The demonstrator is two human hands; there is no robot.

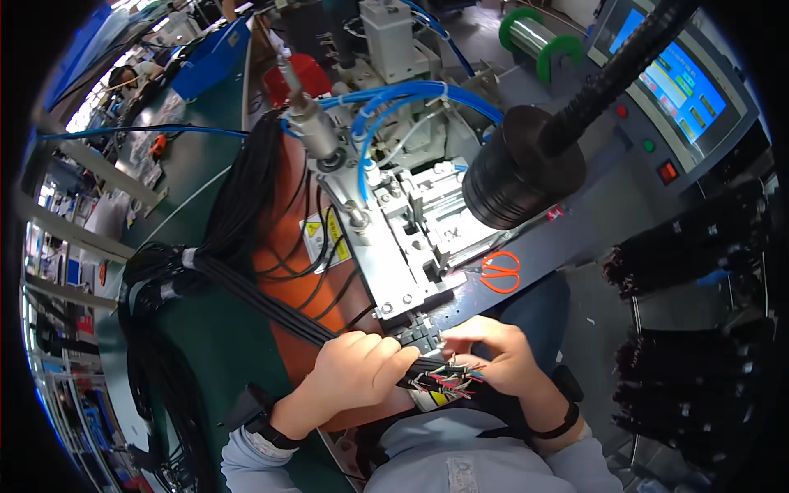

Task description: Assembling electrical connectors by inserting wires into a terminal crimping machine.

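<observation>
One black cable bundle [271, 308] sits clenched in the left hand [357, 370]; right hand [493, 353] pinches its wire ends [448, 380].

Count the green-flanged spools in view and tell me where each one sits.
1. A single metal spool with green flanges sits at the top of the view, behind the machine and left of the control screen. Others may be hidden.

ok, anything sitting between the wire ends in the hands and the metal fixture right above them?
Nothing visible. The left hand grips the black cable bundle, the right hand fingers its stripped wire ends. The metal fixture lies just past them, the gap open. The orange scissors lie off to the right.
</observation>
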